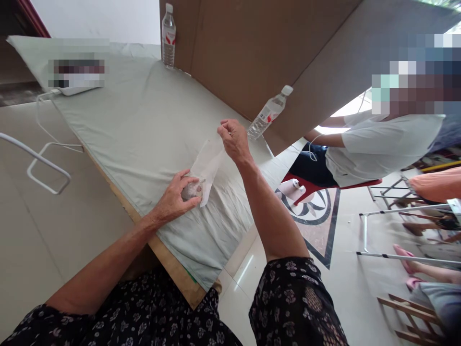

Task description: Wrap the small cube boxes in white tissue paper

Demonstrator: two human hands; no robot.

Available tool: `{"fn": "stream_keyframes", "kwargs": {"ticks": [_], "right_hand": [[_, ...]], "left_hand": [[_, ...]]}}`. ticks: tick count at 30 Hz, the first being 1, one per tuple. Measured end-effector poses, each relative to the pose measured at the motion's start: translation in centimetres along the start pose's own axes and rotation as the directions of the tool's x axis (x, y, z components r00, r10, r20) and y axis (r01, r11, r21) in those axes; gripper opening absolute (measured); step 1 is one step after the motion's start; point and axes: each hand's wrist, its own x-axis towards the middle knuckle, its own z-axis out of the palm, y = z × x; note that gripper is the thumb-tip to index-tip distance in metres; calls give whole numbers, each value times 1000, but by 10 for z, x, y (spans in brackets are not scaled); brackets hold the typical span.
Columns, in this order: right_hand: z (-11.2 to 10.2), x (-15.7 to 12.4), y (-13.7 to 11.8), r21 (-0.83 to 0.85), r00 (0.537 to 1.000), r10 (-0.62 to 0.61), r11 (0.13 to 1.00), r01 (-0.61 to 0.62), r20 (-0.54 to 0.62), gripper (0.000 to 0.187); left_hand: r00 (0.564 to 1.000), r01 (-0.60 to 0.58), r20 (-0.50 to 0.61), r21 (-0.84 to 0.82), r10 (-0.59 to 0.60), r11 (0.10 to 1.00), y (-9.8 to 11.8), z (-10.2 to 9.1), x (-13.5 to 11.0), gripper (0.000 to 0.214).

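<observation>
Left hand [176, 194] cups a lump [190, 191] by a likely light, limp strip [208, 161], best pinched edgewise; right hand [235, 139] curls, grip unclear

We can read no word, brand name or number for certain anywhere in view, though we do see printed labels on the two clear plastic bottles. On the farther bottle [168, 53], we make out a white label [169, 36] with a bold red mark, its lettering too small for us to read; on the nearer bottle [260, 126], beside the cardboard [230, 57], we find a similar red-and-white label [272, 114] with a small dark printed patch, perhaps a barcode, equally illegible to us.
</observation>
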Motion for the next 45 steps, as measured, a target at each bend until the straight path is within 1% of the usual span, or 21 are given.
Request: {"fn": "stream_keyframes", "kwargs": {"ticks": [3, 6, 7, 9, 11, 13, 14, 16, 18, 20, 21, 25, 29, 31, 33, 35, 38, 40, 42, 43, 45], "right_hand": [[-3, -2, 6, 8, 993, 43, 999, -43, -113, 21], [-11, -31, 3, 59, 960, 100, 994, -88, -261, 29], [-15, -45, -1, 76, 958, 113, 992, -96, -264, 33], [-22, -74, -15, 96, 980, 143, 987, -131, -136, 39], [-28, -96, -32, 48, 985, 114, 992, -121, 128, 41], [-29, -106, -47, -83, 935, 79, 995, -54, 345, 42], [-29, -108, -53, -162, 905, 78, 987, -10, 418, 42], [-28, -107, -60, -317, 862, 114, 947, 57, 494, 40], [-28, -105, -61, -433, 847, 177, 899, 68, 502, 41], [-30, -106, -57, -478, 859, 224, 878, 28, 461, 42], [-32, -107, -53, -472, 873, 236, 882, -8, 426, 40], [-37, -117, -34, -349, 913, 254, 927, -136, 320, 25], [-34, -123, -16, -305, 881, 300, 933, -192, 365, 18], [-33, -125, -12, -307, 880, 315, 929, -208, 356, 17], [-34, -126, -15, -287, 909, 311, 930, -231, 278, 18], [-36, -128, -23, -221, 941, 283, 945, -240, 186, 22], [-35, -128, -37, -66, 965, 194, 980, -185, 177, 32], [-29, -127, -42, -8, 959, 156, 987, -159, 237, 50], [-21, -127, -43, -20, 938, 173, 984, -176, 299, 67], [-18, -129, -43, -33, 929, 192, 981, -191, 317, 70], [-14, -134, -43, -9, 929, 197, 979, -205, 314, 60]], "left_hand": [[999, 31, -42, -11, -32, 999, 3, -6, 7, 45], [994, 54, -93, -9, -55, 998, 5, -14, 16, 41], [993, 54, -102, -1, -54, 999, 6, -16, 19, 40], [993, 45, -115, 35, -40, 998, 7, -18, 23, 41], [994, 34, -111, 87, -25, 996, 8, -15, 27, 42], [996, 26, -92, 137, -14, 990, 9, -9, 31, 45], [996, 28, -84, 160, -14, 987, 9, -5, 34, 47], [996, 49, -87, 197, -32, 979, 9, 0, 41, 47], [991, 99, -114, 212, -76, 972, 8, 2, 50, 33], [978, 171, -151, 207, -141, 963, 7, -2, 56, 14], [969, 209, -171, 201, -176, 957, 7, -6, 59, 11], [917, 356, -265, 209, -298, 911, 4, -26, 60, 16], [869, 491, -291, 393, -401, 778, -2, -40, 57, 14], [856, 517, -284, 464, -432, 719, -5, -44, 55, 6], [872, 489, -296, 478, -390, 730, -5, -46, 52, 10], [911, 385, -331, 476, -245, 791, 0, -45, 47, 19], [954, 95, -293, 502, 66, 860, 15, -40, 42, 20], [962, -113, -159, 500, 220, 859, 24, -34, 44, 23], [958, -241, -24, 471, 285, 849, 28, -27, 49, 34], [960, -257, 23, 458, 278, 851, 28, -24, 51, 41], [975, -222, 82, 446, 208, 867, 25, -22, 54, 49]]}}
